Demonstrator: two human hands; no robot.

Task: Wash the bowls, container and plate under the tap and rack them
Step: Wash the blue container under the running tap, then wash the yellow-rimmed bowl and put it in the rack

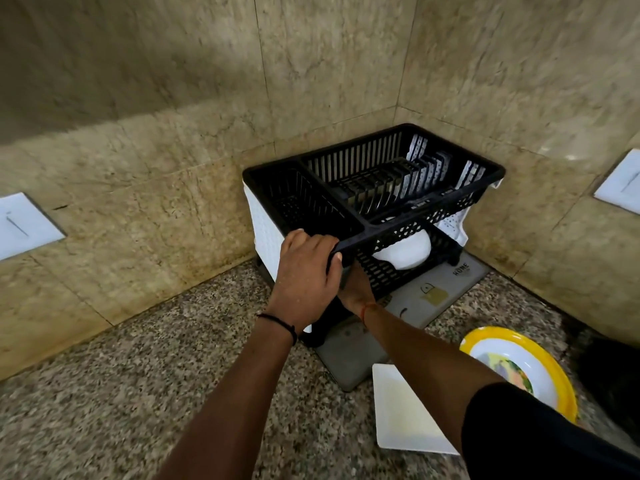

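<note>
Granite counter [104, 393] meets beige tiled walls [173, 81]; rack [374, 174] fills corner.

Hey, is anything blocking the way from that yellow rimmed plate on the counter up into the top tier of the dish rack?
Nothing visible blocks the top tier of the dish rack; its slots show no dishes. The yellow-rimmed plate lies on the counter right of the rack, partly under the right forearm. The left hand grips the rack's front rim, left of that path.

The dish rack [374, 188] stands on a mat [349, 362]; a bowl [408, 252] sits in its lower tier, a square plate [401, 410] and round plate [540, 368] before it.
</note>
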